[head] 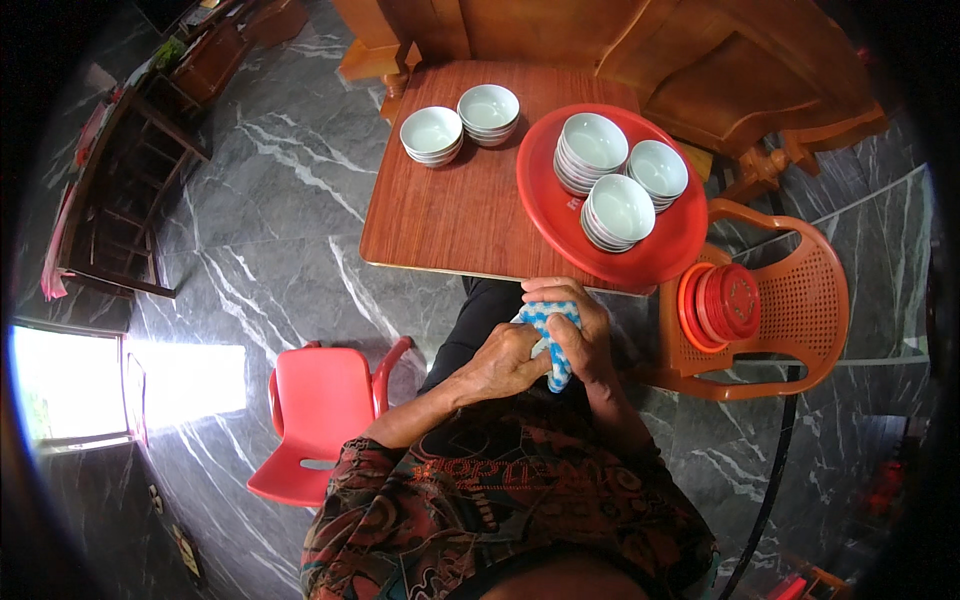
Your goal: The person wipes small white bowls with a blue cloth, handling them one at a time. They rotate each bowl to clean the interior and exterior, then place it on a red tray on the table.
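Close to my body, just off the table's front edge, both hands meet around a blue-and-white checked cloth. My right hand wraps it from the right, thumb across its front. From the other side my left hand grips it, fingers partly tucked under the folds. A pale edge shows between the hands; whether it is a bowl or more cloth, I cannot tell. Beyond them, a round red tray holds three stacks of white bowls. Two shorter bowl stacks stand upright on the wood-topped table.
On my right, a brown plastic armchair bears a pile of red and orange plastic dishware. A red plastic chair stands at my left. Carved wooden furniture backs the table. Dark shelving lies far left.
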The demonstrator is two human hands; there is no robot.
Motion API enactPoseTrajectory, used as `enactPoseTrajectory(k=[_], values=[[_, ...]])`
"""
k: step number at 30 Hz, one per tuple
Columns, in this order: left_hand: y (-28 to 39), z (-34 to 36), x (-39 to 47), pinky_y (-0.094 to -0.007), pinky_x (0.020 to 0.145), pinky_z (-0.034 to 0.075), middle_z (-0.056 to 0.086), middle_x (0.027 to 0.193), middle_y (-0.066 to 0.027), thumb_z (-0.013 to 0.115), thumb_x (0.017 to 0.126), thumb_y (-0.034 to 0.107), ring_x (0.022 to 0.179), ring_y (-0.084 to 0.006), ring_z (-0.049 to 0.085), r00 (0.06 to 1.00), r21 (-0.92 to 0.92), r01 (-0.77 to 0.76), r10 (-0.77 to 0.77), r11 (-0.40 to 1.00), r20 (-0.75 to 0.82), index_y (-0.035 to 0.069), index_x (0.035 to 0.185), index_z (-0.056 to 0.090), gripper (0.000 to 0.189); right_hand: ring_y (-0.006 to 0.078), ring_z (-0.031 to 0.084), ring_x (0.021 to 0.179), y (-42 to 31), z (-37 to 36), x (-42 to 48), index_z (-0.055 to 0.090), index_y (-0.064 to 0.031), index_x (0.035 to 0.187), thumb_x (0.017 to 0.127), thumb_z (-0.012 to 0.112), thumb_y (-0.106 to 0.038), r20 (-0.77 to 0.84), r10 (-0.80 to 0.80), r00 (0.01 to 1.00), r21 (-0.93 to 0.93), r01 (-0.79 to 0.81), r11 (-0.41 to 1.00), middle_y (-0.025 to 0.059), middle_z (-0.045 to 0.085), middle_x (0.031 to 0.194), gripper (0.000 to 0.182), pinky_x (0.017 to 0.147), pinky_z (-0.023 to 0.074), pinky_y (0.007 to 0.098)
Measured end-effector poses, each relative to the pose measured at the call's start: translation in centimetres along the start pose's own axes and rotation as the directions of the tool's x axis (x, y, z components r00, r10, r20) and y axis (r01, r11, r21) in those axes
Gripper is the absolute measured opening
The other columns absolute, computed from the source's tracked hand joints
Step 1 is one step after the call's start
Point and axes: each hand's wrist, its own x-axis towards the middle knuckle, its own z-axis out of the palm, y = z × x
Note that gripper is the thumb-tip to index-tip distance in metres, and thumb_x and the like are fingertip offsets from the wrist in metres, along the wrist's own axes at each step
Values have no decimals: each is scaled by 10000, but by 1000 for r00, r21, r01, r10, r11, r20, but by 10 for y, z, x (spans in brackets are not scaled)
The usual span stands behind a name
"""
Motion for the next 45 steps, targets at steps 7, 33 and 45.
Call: enactPoseTrajectory(k=[7,33,45], values=[[18,-12,1,-377,557,428,527,654,-196,593,845,136,581,-293,554,999,-208,21,-10,978,53,-44,838,524,193,188,574,845,11,-5,0,588,51,929,858,490,-279,3,209,978,445,-189,875,145,610,918,352,762,466,327],[40,-12,5,-277,699,426,531,797,0,610,874,124,798,-96,505,998,-440,-3,-23,898,-55,-16,942,554,166,217,608,714,121,9,-51,568,-9,927,964,371,-345,159,221,962,985,-170,33,162,619,902,391,632,523,326],[30,-5,2,-443,598,413,507,683,-191,594,731,69,658,-380,528,985,91,-174,173,981,12,-33,843,513,172,219,557,1008,-11,-6,-9,583,23,1027,796,515,-181,-78,43,996,87,-36,996,145,598,1081,316,899,427,357]])
